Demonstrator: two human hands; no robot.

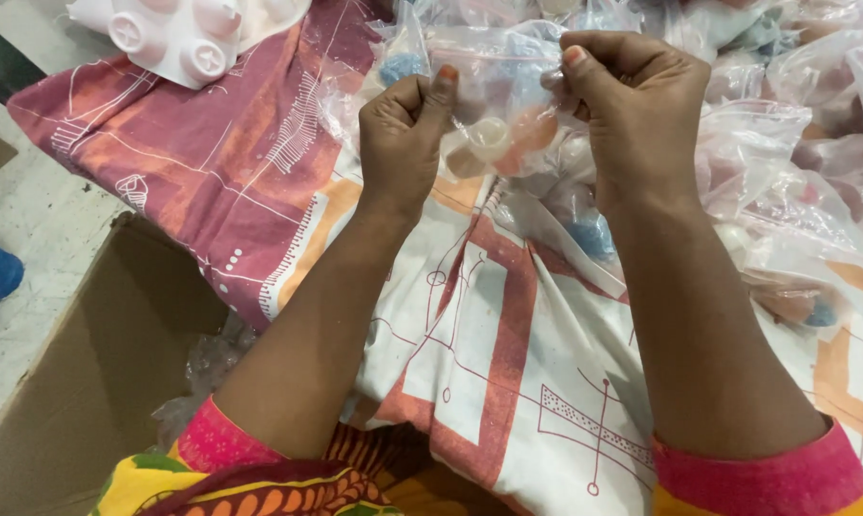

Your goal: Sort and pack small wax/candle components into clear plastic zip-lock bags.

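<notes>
Both of my hands hold one small clear plastic bag (503, 105) up over a patterned cloth. My left hand (403, 134) pinches the bag's left top edge between thumb and fingers. My right hand (632, 105) pinches the right top edge. Inside the bag are small round pieces in white, peach and blue. The bag hangs between the two hands.
A heap of similar filled clear bags (785, 143) lies to the right and behind. The red, white and orange cloth (489, 354) covers the surface. An open cardboard box (78, 382) stands at lower left. A white moulded plastic piece (178, 38) lies at top left.
</notes>
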